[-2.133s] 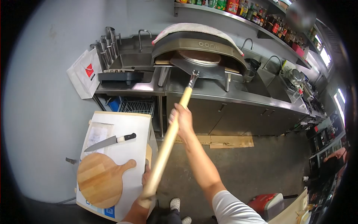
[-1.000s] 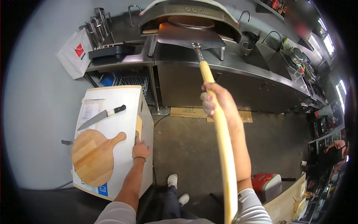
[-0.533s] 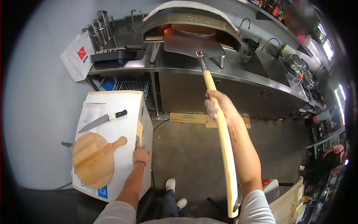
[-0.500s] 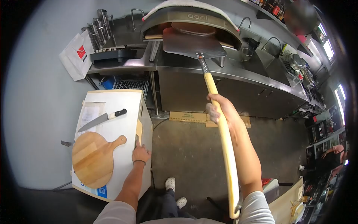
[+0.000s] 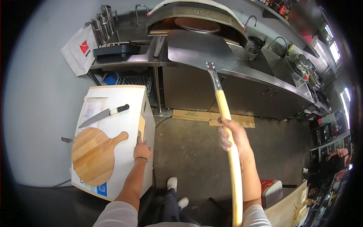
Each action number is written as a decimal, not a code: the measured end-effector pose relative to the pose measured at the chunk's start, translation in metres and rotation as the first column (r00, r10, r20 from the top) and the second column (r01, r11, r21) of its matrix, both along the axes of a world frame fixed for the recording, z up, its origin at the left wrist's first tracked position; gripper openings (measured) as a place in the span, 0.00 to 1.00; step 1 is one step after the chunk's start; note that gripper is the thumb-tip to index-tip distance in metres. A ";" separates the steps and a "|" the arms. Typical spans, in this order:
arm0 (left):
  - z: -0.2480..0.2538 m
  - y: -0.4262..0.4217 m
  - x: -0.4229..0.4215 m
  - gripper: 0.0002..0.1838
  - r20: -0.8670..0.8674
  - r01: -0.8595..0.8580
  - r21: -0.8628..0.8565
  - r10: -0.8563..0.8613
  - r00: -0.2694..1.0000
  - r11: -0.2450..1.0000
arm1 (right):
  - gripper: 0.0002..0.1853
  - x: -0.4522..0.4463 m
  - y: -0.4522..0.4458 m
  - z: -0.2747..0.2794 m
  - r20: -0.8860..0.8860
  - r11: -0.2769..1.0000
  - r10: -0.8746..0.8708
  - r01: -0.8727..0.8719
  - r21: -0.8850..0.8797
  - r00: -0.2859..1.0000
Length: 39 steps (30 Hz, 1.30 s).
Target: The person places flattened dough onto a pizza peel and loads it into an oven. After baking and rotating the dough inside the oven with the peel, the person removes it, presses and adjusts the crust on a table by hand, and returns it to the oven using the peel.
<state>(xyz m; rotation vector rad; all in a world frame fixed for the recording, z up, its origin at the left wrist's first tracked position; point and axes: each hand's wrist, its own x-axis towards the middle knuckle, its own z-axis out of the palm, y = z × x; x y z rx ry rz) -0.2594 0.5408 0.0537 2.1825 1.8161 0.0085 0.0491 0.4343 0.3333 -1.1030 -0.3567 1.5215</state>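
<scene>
My right hand (image 5: 232,134) is wrapped around the pale wooden handle of a pizza peel (image 5: 202,49). The peel's bare metal blade lies at the mouth of a pizza oven (image 5: 202,14), above the counter edge. Inside the oven mouth is a round, flat, brownish thing (image 5: 197,25), its kind unclear. My left hand (image 5: 143,149) rests at the right edge of a white-topped cabinet (image 5: 126,159), index finger stretched towards a light wooden strip (image 5: 141,125); its other fingers show only partly. A round wooden board (image 5: 94,155) and a kitchen knife (image 5: 104,114) lie on the cabinet.
A steel counter (image 5: 264,77) runs along the back with sinks and taps. A white paper bag (image 5: 78,53) hangs by a dark tray (image 5: 117,50) at left. Flattened cardboard (image 5: 193,115) lies on the floor. Another person (image 5: 338,157) is at far right.
My right hand has drawn the peel back towards me and slightly right, so its blade sits further out from the oven mouth. My left hand has stayed at the cabinet edge.
</scene>
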 end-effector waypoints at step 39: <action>0.002 0.000 -0.003 0.23 -0.010 0.011 0.014 -0.011 1.000 1.000 | 0.14 0.045 0.073 0.109 0.107 0.985 0.164 -0.170 0.043 0.981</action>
